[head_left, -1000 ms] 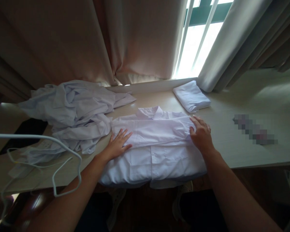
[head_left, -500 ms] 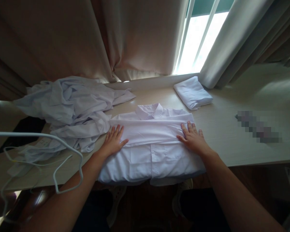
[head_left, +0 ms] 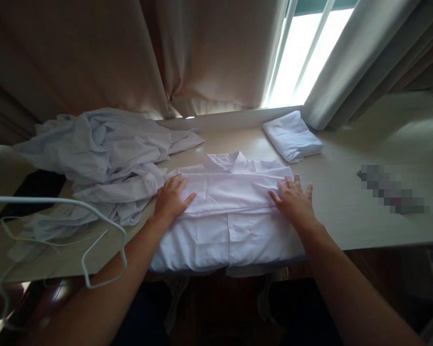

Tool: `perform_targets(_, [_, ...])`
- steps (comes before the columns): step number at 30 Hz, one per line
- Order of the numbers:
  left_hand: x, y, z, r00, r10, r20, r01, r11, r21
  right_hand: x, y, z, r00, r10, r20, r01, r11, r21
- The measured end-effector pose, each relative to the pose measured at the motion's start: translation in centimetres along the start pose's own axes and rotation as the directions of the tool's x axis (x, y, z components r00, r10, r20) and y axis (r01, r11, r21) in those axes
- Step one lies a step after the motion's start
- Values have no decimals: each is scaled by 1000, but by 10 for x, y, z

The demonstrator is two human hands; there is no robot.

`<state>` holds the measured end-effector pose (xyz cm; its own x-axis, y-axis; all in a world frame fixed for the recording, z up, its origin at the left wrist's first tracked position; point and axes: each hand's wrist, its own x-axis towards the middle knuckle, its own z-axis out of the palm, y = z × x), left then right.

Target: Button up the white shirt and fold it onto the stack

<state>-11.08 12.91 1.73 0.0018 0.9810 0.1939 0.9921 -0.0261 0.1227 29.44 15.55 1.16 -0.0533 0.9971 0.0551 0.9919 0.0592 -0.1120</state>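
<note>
White shirt [head_left: 231, 211] lies flat on the counter [head_left: 346, 211], collar at the far edge, hem overhanging the near edge. Sleeves folded across the chest in a band.

Left hand [head_left: 171, 199]: palm down on the left end of the folded band, fingers spread; grip wide, holding nothing, pressing the cloth.

Right hand [head_left: 294, 202]: palm down on the right end of the band, fingers spread; grip wide, holding nothing.

Left of the shirt, touching it: heap of crumpled white garments [head_left: 104, 154]. Far right, near the window: folded white shirt [head_left: 292, 137], apart from the hands. White hanger [head_left: 90, 230] at near left.
</note>
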Motion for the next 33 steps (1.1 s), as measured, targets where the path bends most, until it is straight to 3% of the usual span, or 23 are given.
perform_targets(3, [6,1,8,997,24,73,-23,1000,-19,5,-8,0,1000,-16,-23,17,999,39])
perform_targets(9, [8,-11,31,976,-68,207,71,997,-8,16,-6,19,997,8,72,-12,998,57])
perform_targets(19, [0,-11,34,987,-67,144,63,998,29,11,-10,34,999,31,-15,-31,1000,4])
perform_targets(33, [-7,-6,27,989,-80,126,80,997,1,11,-15,31,998,42,-43,-42,999,8])
